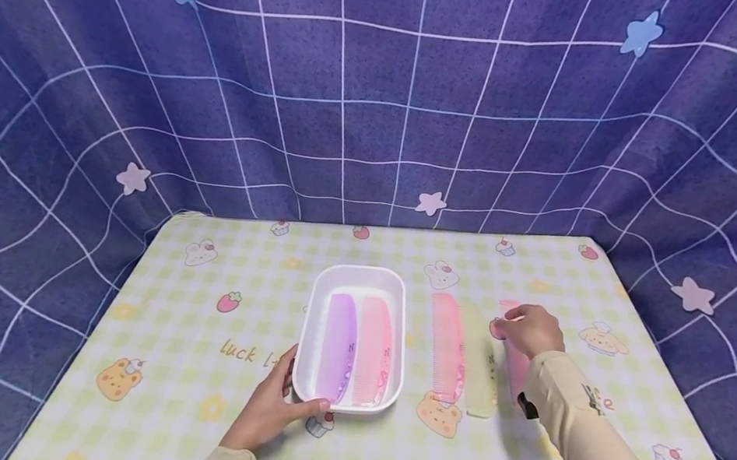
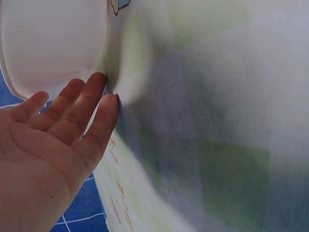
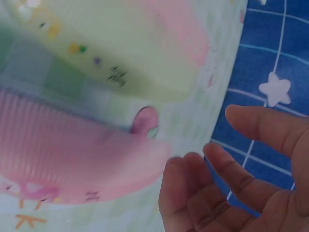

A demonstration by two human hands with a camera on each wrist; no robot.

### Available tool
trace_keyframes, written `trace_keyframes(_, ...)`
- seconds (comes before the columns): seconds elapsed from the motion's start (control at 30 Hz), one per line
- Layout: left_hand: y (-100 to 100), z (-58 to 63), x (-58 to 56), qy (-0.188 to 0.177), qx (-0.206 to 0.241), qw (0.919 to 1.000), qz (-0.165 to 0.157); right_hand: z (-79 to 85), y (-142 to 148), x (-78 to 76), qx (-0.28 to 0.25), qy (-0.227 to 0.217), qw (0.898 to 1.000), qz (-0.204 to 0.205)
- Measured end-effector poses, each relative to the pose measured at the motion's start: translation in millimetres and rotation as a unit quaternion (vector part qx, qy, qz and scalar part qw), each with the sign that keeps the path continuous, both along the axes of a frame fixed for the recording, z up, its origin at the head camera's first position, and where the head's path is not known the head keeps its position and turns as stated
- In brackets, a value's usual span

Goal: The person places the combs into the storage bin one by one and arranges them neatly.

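Left hand at the tray, right hand over the outermost comb

From my end of the feed, I see the left hand (image 1: 269, 405) at the near left corner of the white tray (image 1: 361, 280). Its thumb lies along the near rim and its fairly straight fingers are against the left wall. Inside, to the right of those fingers, the purple comb (image 1: 339, 348) comes first, then a light pink comb (image 1: 372, 352), both lengthwise.

The right hand (image 1: 533, 332) is over the far end of the outermost pink comb (image 1: 515, 370), which runs from under the fingers back toward the wrist. In my right wrist view its fingers are bent, thumb apart from them, with nothing pinched between; I can't tell whether a fingertip touches the comb. Left of these fingers lies the pale yellow-green comb (image 1: 482, 364), and beyond it another pink comb (image 1: 447, 347), nearer the tray. Everything rests on a checked tablecloth (image 1: 178, 329).
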State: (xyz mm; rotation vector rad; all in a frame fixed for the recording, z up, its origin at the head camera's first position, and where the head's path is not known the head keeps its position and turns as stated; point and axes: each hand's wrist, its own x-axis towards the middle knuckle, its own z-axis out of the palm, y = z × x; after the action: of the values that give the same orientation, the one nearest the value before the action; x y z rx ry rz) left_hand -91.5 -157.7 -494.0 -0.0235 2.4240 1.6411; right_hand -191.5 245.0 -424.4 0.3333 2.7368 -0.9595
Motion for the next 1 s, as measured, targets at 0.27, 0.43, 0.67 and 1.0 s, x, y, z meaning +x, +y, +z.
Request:
trace_keyframes(0.27,-1.3,1.3,-0.2,-0.002,0.001,1.0,0.001,-7.2,16.1,1.0,0.04,-0.02,0.999,-0.012)
trace_keyframes(0.43,-1.6,2.0,0.0,-0.001,0.003,1.0,0.001,-9.7,21.2,1.8,0.041,-0.029,0.999,-0.017)
trace_keyframes(0.67,-1.3,2.0,0.6,-0.003,0.002,1.0,0.001,-17.4,27.8,2.0,0.044,-0.043,0.998,-0.021)
trace_keyframes(1.0,-0.3,0.3,0.1,-0.005,-0.001,1.0,0.003,-29.6,26.7,-0.7,0.079,-0.056,0.995,-0.008)
